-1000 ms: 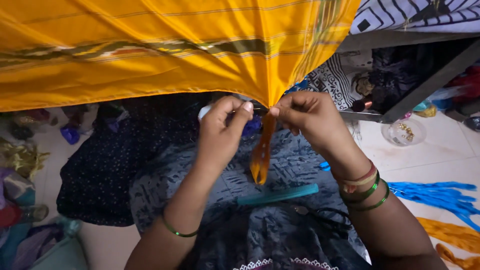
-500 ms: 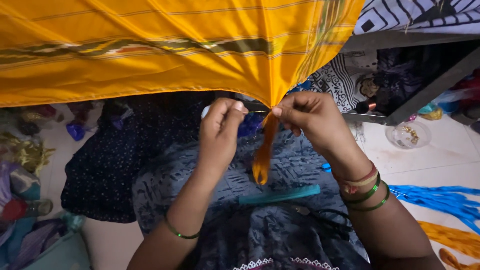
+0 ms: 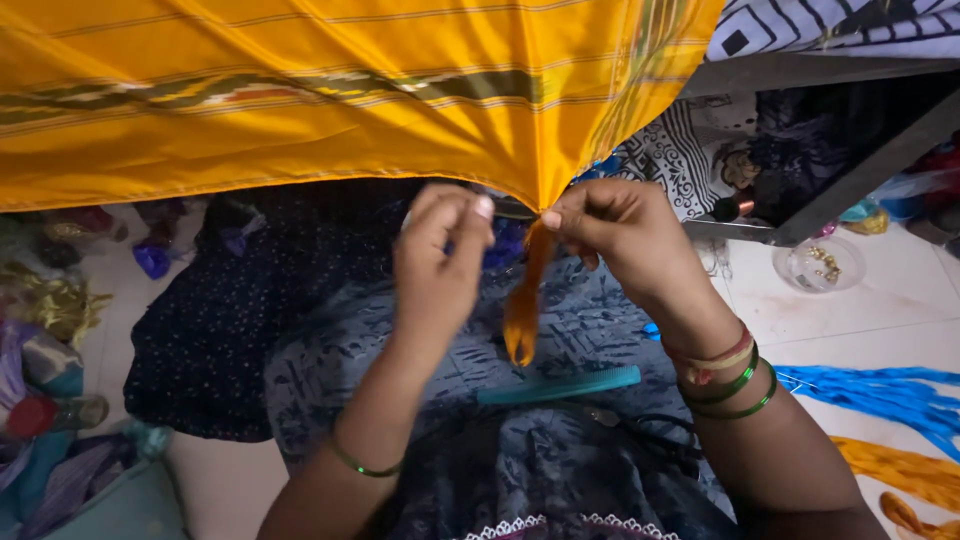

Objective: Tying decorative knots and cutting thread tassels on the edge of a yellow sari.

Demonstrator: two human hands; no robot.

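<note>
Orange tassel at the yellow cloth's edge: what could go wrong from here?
1. The right hand pinches the orange thread tassel only at its top; a slip could loosen it from the yellow woven cloth.
2. The left hand works close beside those fingertips, so a fine tool, if it holds one, might prick them.
3. The teal plastic comb on the lap could slide off.

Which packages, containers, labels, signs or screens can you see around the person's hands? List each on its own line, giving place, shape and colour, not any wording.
No labels, signs or screens show.
Clear round container: on the pale floor at right, shallow, see-through, small gold bits inside.
Bottle: lying at the far left edge, clear body, red part; partly hidden.
Small white object: behind the left hand; too hidden to identify.
</note>
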